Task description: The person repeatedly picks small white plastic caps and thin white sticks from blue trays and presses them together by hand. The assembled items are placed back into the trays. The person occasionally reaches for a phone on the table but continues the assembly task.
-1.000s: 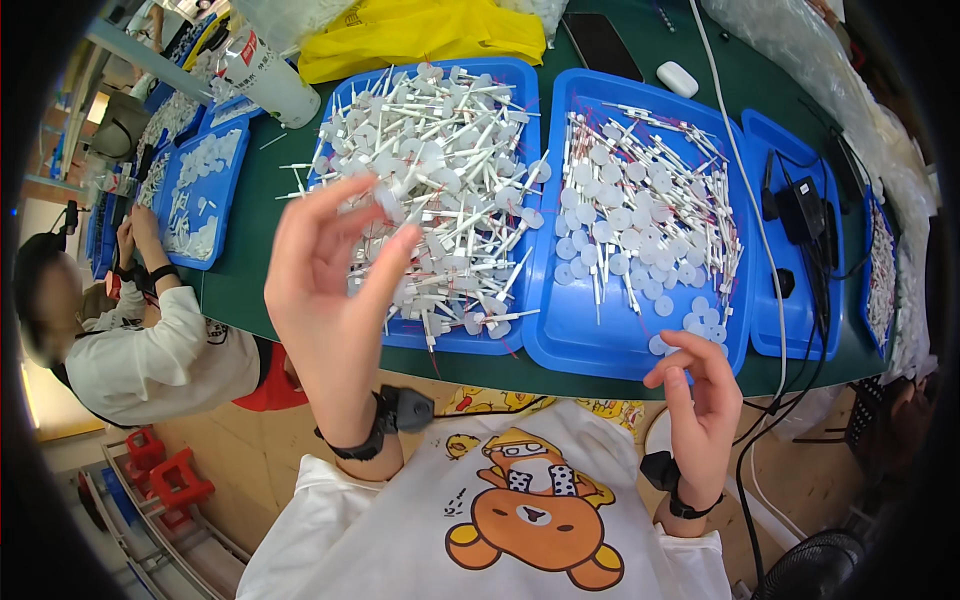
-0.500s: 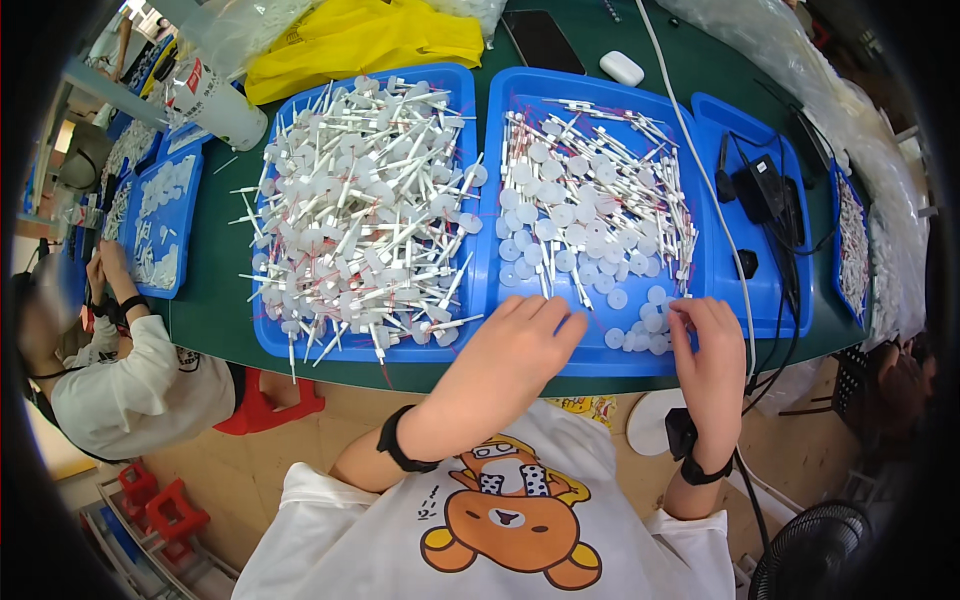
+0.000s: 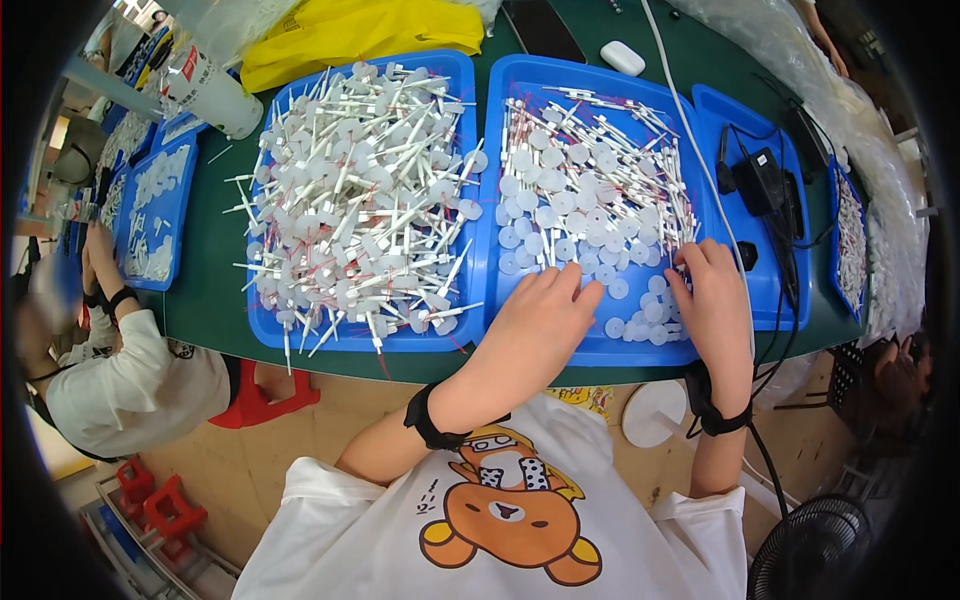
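Note:
My left hand (image 3: pixel 538 315) is over the near left part of the middle blue tray (image 3: pixel 505 85), fingers curled together; what its fingertips hold, if anything, is hidden. Thin white sticks (image 3: pixel 620 145) with red threads and translucent round discs (image 3: pixel 565 203) with small centre holes lie just beyond it. At the tray's right side my right hand (image 3: pixel 712 295) has thumb and forefinger curled in by the stick ends. Whatever is between them is too small to make out. A small group of loose discs (image 3: pixel 655 312) lies between my two hands.
A left blue tray (image 3: pixel 400 340) holds a heap of sticks joined with discs (image 3: pixel 360 190). In a right tray are a black adapter (image 3: pixel 762 185) and cables. A white cable (image 3: pixel 690 120) crosses the middle tray's right side. A co-worker (image 3: pixel 130 360) sits at left.
My right hand has moved away from me, from the loose discs toward the stick ends at the tray's right side. My left hand has shifted slightly right and stays curled.

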The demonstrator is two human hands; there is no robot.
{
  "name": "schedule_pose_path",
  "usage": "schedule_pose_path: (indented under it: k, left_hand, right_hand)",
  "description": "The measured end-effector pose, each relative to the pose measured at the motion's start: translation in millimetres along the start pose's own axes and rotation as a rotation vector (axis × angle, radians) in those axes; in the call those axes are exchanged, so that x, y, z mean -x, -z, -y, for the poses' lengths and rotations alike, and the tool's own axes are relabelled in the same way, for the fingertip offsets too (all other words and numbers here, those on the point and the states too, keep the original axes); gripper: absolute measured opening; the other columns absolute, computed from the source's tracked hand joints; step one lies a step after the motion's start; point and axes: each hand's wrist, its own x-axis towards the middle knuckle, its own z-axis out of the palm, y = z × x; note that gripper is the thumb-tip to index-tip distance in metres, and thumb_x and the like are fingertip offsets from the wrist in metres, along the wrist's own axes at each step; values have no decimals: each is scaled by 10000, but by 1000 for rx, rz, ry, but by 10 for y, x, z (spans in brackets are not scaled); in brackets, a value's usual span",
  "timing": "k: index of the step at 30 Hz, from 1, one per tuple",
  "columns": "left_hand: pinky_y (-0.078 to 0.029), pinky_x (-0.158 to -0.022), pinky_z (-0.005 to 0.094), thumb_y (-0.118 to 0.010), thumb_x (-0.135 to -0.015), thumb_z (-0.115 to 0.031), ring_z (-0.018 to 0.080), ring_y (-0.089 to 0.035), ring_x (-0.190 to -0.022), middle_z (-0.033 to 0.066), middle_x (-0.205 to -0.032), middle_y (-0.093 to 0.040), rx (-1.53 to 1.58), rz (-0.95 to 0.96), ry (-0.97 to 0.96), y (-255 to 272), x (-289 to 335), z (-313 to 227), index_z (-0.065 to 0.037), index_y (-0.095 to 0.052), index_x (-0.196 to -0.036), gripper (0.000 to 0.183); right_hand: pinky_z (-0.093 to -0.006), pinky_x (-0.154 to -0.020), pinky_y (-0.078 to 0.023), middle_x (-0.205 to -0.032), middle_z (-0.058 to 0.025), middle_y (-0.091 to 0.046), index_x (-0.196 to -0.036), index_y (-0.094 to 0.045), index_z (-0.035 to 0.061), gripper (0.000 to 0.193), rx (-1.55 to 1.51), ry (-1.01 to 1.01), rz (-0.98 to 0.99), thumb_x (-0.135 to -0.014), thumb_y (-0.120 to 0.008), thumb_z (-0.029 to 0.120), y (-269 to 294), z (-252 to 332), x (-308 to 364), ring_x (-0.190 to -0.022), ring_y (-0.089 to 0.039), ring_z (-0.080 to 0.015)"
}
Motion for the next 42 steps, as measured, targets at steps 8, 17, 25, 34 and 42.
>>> schedule_pose_path:
  k: [8,17,25,34,42]
  left_hand:
    - [-468,-820,407,-734,-835,-129,300,-572,-914,123,-947,-532,-22,-9,-15,12,23,-2,-17,-533,-974,269]
    - [-479,-819,395,-761,-807,-127,295,-575,-912,130,-952,-534,16,-77,-5,-24,1,5,-6,-561,-962,280]
    - [-466,-813,392,-763,-770,-129,286,-573,-929,115,-932,-548,-112,-125,-114,-135,-107,-117,-24,-602,-938,255]
    - [-481,-785,353,-667,-744,-66,262,-619,-874,108,-861,-603,-145,68,-216,-305,-265,-238,-26,-659,-866,129]
    - [-515,-817,399,-714,-825,-81,297,-663,-900,113,-903,-658,264,-7,-80,108,-180,-279,-4,-624,-965,184]
  right_hand:
    - [-399,-677,-477,-829,-125,-613,-854,-606,6,188,-115,-213,-72,-782,-769,66,74,106,36,-788,-612,-307]
    - [-236,-573,-484,-823,-32,-589,-928,-615,18,116,-619,-406,-241,-894,-724,36,-3,28,139,-723,-651,-113]
    - [-226,-560,-484,-854,-60,-590,-966,-579,-13,115,-1064,-503,-14,-934,-679,34,187,127,276,-704,-680,-134]
    - [-262,-613,-493,-877,-78,-613,-1011,-554,-7,102,-1172,-456,-106,-955,-634,21,283,103,482,-726,-669,-146]
    - [-251,-590,-468,-1005,-81,-556,-1126,-540,-34,181,-1227,-399,-245,-956,-603,-29,271,208,553,-701,-622,-138]
